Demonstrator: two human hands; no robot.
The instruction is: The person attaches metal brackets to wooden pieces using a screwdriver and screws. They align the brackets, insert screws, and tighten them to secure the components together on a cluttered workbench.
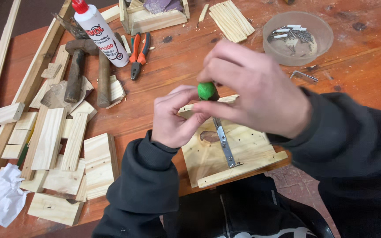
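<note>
Green-handled screwdriver (207,91), its shaft mostly hidden behind the fingers, stands over a pale wooden board (225,152) at the table's near edge; the right hand (256,90) closes around the handle while the left hand (173,117) pinches just below it. A metal strip (224,143) lies on the board. Beyond the board, left, stands a white glue bottle (100,33) with red cap; beyond, right, a clear tub of nails (297,37).

One camera, worn on the head, looked steeply down at the wooden table (164,57) from close above its near edge. It faced away from the person's body, whose dark sleeves filled the bottom of the view below that edge. No second view shared any part of the table.
</note>
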